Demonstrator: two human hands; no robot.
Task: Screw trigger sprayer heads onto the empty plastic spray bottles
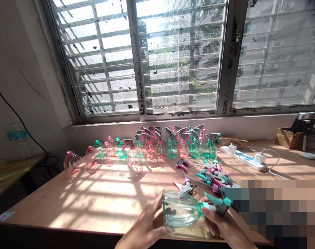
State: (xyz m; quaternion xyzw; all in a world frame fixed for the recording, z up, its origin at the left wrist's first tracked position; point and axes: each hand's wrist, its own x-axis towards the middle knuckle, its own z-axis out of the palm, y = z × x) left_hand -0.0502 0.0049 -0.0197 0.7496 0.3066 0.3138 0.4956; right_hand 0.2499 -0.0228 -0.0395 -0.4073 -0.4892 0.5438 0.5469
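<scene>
A clear green spray bottle (182, 209) lies on its side in the air over the table's near edge, its base to the left. My left hand (149, 223) is wrapped around the base end. At the neck, my right hand (221, 223) grips the collar of the grey and teal trigger head (219, 204), which sits on the bottle's mouth. Part of the right fingers is hidden behind the neck. Just beyond the bottle lie loose trigger heads in pink, teal and grey, among them a pink and grey trigger head (185, 186).
Fitted spray bottles (172, 148) stand in a group by the window. Left of them are several open bottles, including a pink bottle (72, 160). A white power strip (244, 157) with plugs and a cardboard box (285, 138) occupy the right side. Blurred blocks cover the lower right.
</scene>
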